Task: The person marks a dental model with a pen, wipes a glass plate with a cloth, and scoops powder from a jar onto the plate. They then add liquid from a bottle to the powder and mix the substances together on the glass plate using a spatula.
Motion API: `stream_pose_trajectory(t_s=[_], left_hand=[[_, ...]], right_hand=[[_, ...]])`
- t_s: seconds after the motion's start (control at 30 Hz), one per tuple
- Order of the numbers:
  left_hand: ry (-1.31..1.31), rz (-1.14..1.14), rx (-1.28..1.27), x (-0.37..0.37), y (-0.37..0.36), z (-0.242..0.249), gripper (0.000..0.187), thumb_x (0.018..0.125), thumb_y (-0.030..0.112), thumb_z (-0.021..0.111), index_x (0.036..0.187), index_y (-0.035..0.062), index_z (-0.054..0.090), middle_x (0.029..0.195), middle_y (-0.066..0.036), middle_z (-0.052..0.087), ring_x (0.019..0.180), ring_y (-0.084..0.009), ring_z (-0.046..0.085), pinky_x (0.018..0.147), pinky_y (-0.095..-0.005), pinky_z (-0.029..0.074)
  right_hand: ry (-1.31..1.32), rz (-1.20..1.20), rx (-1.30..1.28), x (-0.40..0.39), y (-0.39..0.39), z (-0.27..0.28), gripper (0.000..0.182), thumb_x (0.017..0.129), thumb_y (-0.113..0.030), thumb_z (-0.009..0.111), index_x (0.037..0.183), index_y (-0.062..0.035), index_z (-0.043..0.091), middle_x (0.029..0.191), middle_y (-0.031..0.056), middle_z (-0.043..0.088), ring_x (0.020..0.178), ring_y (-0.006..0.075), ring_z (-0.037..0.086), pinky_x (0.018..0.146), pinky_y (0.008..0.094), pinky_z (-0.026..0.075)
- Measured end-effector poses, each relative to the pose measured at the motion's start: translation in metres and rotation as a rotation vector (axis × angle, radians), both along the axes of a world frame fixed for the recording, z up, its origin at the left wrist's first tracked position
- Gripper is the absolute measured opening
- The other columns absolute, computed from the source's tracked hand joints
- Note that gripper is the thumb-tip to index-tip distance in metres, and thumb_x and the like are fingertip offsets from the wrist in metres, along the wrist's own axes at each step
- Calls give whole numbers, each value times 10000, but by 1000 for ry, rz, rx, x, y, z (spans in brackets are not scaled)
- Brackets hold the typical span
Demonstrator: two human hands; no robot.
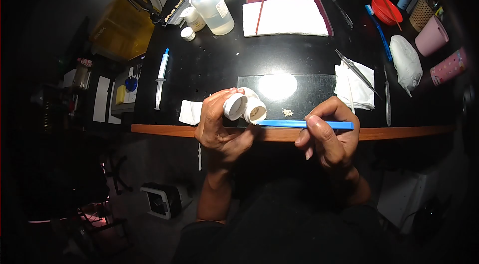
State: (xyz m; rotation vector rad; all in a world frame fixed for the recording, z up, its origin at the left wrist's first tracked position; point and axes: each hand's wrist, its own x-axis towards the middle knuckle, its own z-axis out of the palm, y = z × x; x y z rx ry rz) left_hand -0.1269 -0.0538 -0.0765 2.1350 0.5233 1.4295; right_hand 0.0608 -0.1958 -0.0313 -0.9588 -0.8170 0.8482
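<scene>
My left hand (218, 123) is closed around a small white jar (256, 111), tilted so that its mouth faces me, with some pale material inside. A round white cap (235, 106) is held beside the jar in the same hand. Between thumb and fingers, my right hand (332, 132) grips a blue stick (319, 125), whose left end is at the jar's rim. Beyond the stick, a small heap of pale bits (288, 113) lies on a glass plate (314, 87) near the table edge.
A syringe (161, 79) lies left; a large bottle (213, 9) stands behind. White cloth (284, 16) is at the back centre. Tweezers (357, 72) rest on tissue (366, 97) at right, near a metal tool (387, 97), a white bag (405, 64) and a red bowl (383, 8).
</scene>
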Motion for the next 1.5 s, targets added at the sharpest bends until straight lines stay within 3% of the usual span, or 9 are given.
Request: stream_pose_trajectory(t_s=[0.27,0.43,0.57,0.63,0.8,1.0,1.13,1.3,1.5], left_hand=[[32,80,-14,4,-3,3,732,718,52,999,1348,7,630,1242,-175,718,1129,-288,748,979,-402,634],[82,137,-88,4,-9,10,754,776,6,974,1401,-63,559,1272,-189,685,1187,-266,738,1041,-406,633],[11,199,-101,10,-9,9,778,747,85,1001,1381,-71,578,1210,-191,745,1059,-259,787,915,-354,655],[13,187,-113,10,-8,10,777,776,69,979,1402,-86,545,1213,-214,751,1082,-269,787,933,-355,658],[-72,164,-166,13,-10,13,733,823,54,943,1413,-93,534,1228,-224,719,1081,-263,776,943,-346,660],[-50,123,-149,9,-4,14,516,935,19,831,1412,-44,644,1210,-192,709,1080,-234,744,885,-333,654],[-73,117,-154,9,-5,12,437,973,-5,778,1401,-17,690,1248,-175,711,1106,-221,734,891,-332,638],[-27,127,-227,5,-7,16,452,983,-16,757,1427,-22,673,1303,-170,718,1117,-185,725,894,-292,634],[52,158,-42,7,-1,14,441,963,-15,784,1395,-23,698,1262,-156,725,1061,-181,730,847,-280,629]], right_hand=[[-10,-98,-1,9,-5,-2,140,1060,-121,649,995,0,625,709,133,728,589,139,710,479,226,502],[-326,-277,-104,16,-27,-2,137,1043,-118,696,966,-14,652,716,92,742,626,119,726,553,231,527],[-593,-327,-37,13,-32,-10,71,1015,-29,729,970,4,685,744,105,759,671,126,752,606,238,570],[-632,-332,-52,9,-33,-12,39,1006,12,726,987,11,692,757,109,764,672,127,752,609,248,578],[-792,-321,79,14,-35,-23,107,930,73,784,1000,27,717,806,130,766,645,179,741,582,279,556],[-1000,-311,182,15,-42,-29,227,857,87,846,1060,39,754,726,103,669,566,223,609,532,337,461],[-1121,-296,212,15,-44,-31,274,815,87,855,1067,52,753,739,98,646,587,222,592,520,344,436],[-1184,-299,199,15,-46,-30,269,810,90,851,1056,53,748,738,101,641,595,227,596,524,348,439],[-1081,-350,229,16,-44,-33,259,803,100,847,1029,44,733,751,104,651,620,235,629,547,345,485]])
